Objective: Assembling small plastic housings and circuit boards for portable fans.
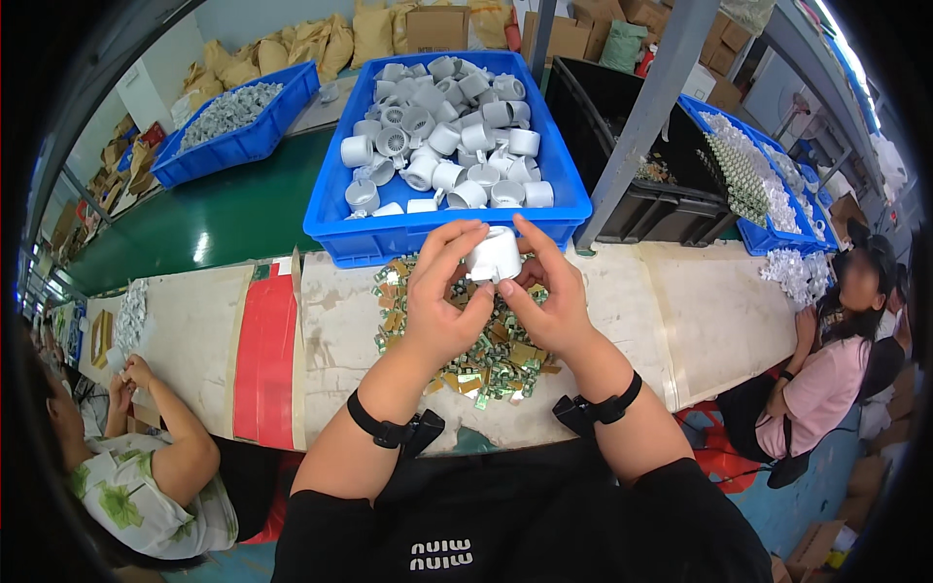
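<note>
A white cup-shaped plastic housing (498, 253) is raised in front of the big blue bin, between both of my hands. My left hand (442, 291) grips its left side, thumb at the bottom by a small projecting tab. On the other side, my right hand (552, 299) has its forefinger by the top and its thumb under the lower edge. Below the hands, a loose heap of small green and tan circuit boards (501, 361) covers part of the table. The blue bin (442, 226) just beyond holds many similar white housings (447, 136). My fingers partly hide the piece.
A metal post (646, 126) rises right of the bin, beside a black crate (671, 214). Another blue bin (243, 136) of grey parts stands far left. Co-workers sit at left (146, 466) and right (826, 379) along the pale table (671, 311). Red tape (264, 360) crosses its left part.
</note>
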Tool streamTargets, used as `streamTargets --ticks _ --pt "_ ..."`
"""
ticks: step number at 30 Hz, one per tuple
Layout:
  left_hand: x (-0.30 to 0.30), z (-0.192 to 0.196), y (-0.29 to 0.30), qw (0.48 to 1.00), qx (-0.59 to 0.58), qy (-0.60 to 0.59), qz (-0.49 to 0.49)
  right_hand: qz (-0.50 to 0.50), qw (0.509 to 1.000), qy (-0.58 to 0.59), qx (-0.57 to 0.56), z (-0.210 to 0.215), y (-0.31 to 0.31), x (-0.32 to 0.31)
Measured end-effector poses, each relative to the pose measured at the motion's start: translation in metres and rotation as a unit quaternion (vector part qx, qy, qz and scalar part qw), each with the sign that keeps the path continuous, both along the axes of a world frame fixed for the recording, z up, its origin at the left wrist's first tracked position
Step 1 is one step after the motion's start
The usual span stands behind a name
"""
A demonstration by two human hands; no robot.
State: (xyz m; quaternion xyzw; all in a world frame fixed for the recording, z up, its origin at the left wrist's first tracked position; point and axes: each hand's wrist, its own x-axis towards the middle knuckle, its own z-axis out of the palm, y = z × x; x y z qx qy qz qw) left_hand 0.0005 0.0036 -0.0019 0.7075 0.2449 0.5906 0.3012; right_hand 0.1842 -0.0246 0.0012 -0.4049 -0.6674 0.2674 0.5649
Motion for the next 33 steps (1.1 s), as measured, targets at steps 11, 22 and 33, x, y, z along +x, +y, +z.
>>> streamTargets --ticks 11,22,33 --pt "-0.004 -0.019 0.006 0.994 -0.101 -0.046 -0.020 -0.028 0.997 -0.057 0.053 -0.004 0.005 0.007" --pt "-0.001 -0.008 -0.002 0.977 -0.184 -0.087 -0.067 -0.036 0.995 -0.062 0.067 0.005 -0.001 0.007" --pt "-0.002 -0.007 -0.001 0.998 -0.020 -0.039 0.047 -0.053 0.994 -0.063 0.070 0.002 0.001 0.006"
